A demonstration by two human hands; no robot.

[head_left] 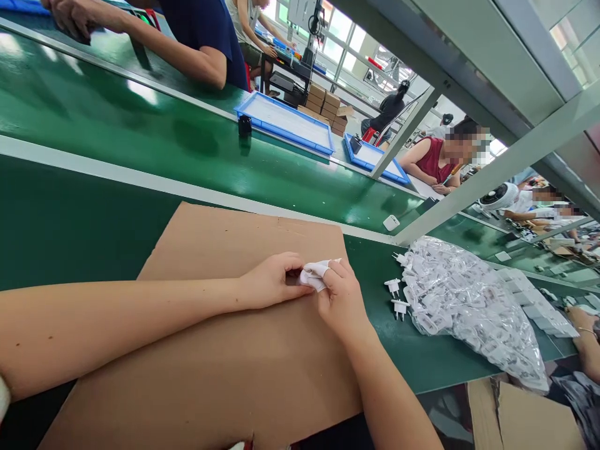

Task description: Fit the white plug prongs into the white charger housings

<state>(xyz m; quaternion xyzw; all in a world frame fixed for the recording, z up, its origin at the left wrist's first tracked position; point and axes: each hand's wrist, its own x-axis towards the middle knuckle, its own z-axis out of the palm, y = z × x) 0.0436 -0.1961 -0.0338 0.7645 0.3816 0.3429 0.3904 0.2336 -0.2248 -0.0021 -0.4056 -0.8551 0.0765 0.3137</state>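
White cloth mid-frame, over cardboard sheet. Right hand: fingers clamped on cloth. Left hand: fingers curled at cloth edge, cannot tell grip. Best: light pinch, steady wrists, loose folds gathered.

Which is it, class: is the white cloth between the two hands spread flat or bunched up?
Bunched up: the white cloth shows as a small, creased wad between the left hand and right hand.

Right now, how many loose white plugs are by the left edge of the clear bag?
3: one plug by the bag, near its top, two plugs below. The bag may hide more.
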